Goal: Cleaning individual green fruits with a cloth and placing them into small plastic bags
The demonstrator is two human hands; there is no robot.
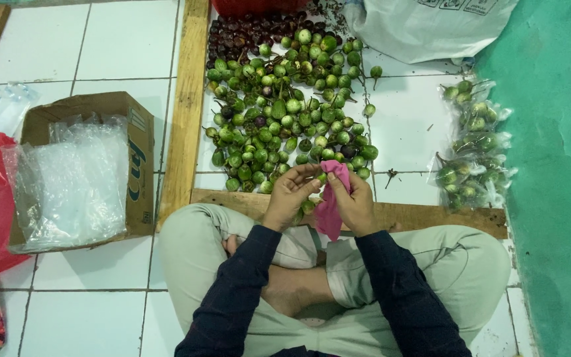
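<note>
White floor tiles (100, 46) hold small green eggplants (285, 112); your left hand (290, 195) and right hand (353, 201) both grip a pink cloth (330, 211)

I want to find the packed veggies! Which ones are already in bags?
The green ones in clear bags on the right by the green wall. The big pile in the middle lies loose on the floor.

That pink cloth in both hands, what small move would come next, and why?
Probably rub the pink cloth round the small green fruit pinched in it. Left hand and right hand hold both just above the heap of green fruits, with filled clear bags beside.
</note>
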